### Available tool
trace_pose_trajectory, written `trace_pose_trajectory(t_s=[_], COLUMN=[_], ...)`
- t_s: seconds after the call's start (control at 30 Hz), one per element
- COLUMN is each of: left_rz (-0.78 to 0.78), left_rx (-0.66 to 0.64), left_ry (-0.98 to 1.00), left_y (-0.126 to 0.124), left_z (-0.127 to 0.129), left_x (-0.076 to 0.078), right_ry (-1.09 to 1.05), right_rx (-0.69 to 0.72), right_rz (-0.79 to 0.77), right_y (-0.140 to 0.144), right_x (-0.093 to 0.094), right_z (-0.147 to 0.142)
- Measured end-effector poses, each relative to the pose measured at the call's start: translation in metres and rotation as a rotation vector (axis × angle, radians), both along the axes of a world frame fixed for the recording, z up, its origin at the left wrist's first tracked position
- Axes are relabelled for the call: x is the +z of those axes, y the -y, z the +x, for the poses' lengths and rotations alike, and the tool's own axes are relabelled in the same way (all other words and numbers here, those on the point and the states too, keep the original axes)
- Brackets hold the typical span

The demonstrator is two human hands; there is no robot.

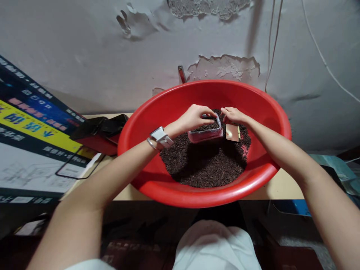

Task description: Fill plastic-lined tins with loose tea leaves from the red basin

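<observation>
Inside a big red plastic basin (pixel 157 192) lies a bed of dark, thin, dry shreds that look like loose tea leaves (pixel 208 176). My left hand (pixel 198 117), with a white watch on its wrist, reaches over a clear, pinkish plastic box (pixel 206 135) that holds more of the leaves. Its fingers curl at the box's right rim, with the thumb on the inner side. My right hand (pixel 233 115) is closed above a small shiny, copper-coloured rectangular piece (pixel 232 132) with a dark edge. The fingers partly hide its top, and its exact kind is unclear.
The basin stands on a pale wooden table (pixel 287 185) against a peeling wall (pixel 225 69). Printed boxes (pixel 33 131) lean at the left, beside a black and red item (pixel 104 131). Cords (pixel 272 48) hang at the back right. A bluish bag (pixel 334 167) lies at the right.
</observation>
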State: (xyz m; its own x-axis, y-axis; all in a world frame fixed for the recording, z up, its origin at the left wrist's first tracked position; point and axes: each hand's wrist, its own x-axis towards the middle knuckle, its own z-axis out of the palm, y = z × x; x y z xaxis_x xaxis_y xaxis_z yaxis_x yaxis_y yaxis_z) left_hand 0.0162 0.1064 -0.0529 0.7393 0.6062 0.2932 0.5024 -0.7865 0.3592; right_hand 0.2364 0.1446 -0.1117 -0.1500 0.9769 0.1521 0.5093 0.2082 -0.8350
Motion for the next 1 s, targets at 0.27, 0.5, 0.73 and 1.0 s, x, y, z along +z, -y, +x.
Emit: trace_pose_trajectory(t_s=[0.27,0.5,0.73,1.0], left_rz=[-0.344,-0.452,-0.421,-0.207], left_rx=[-0.444,-0.510,-0.469,-0.487], left_ry=[-0.716,-0.749,-0.719,-0.624], left_y=[0.065,0.052,0.059,0.048], left_z=[0.045,0.049,0.038,0.040], left_x=[-0.097,-0.140,-0.149,-0.094], right_ry=[0.111,0.033,0.072,0.107], right_rx=[-0.033,-0.009,-0.022,-0.027], right_rz=[-0.153,-0.161,-0.198,-0.198], right_y=[0.006,-0.004,-0.006,-0.009], right_x=[0.002,-0.003,-0.003,-0.001], right_z=[-0.013,-0.002,0.000,0.005])
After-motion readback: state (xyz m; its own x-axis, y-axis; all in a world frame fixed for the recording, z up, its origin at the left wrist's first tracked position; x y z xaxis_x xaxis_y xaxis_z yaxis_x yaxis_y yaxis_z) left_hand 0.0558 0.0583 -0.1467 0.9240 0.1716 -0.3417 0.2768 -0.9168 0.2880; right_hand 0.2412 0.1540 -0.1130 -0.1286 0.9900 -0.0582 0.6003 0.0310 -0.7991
